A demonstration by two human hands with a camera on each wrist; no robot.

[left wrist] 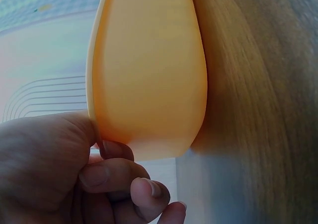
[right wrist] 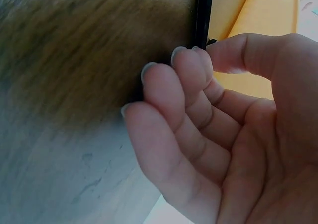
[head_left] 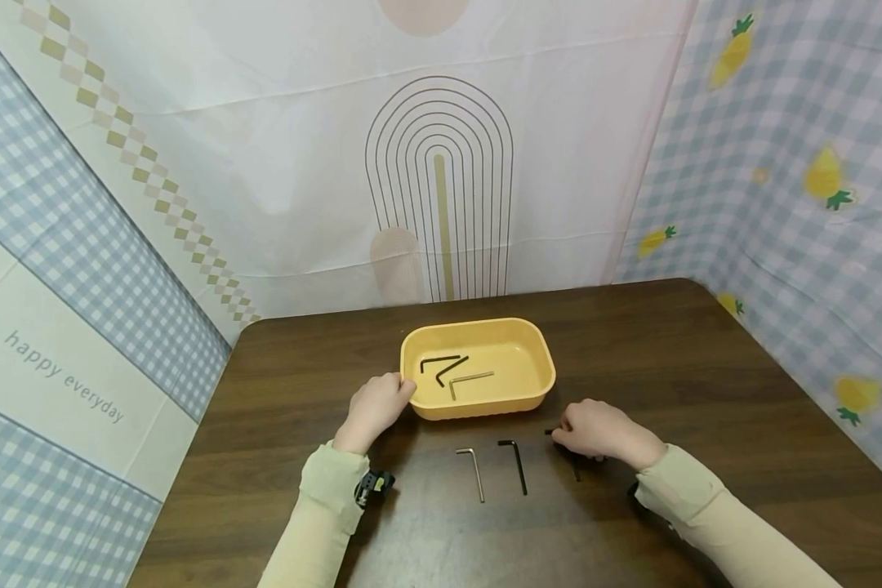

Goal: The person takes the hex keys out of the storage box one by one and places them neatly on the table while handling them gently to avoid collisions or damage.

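My left hand [head_left: 377, 406] grips the left end of a yellow plastic tray [head_left: 485, 408]; in the left wrist view the thumb lies over the rim, fingers curled against the outer wall. Inside the tray lie two black hex keys [head_left: 439, 359] and a brass-toned hex key [head_left: 474, 377]. To the right, my right hand [head_left: 595, 428] pinches another black hex key [head_left: 549, 431] low over the table. The hand hides that key's middle. A black bar [right wrist: 202, 15] shows at the thumb and fingertips in the right wrist view.
Between the hands, a silvery hex key [head_left: 476, 474] and a black hex key [head_left: 519, 468] lie side by side on the dark wooden table [head_left: 301, 359], in front of the tray. Patterned cloth [head_left: 301, 180] hangs behind the table and along both sides.
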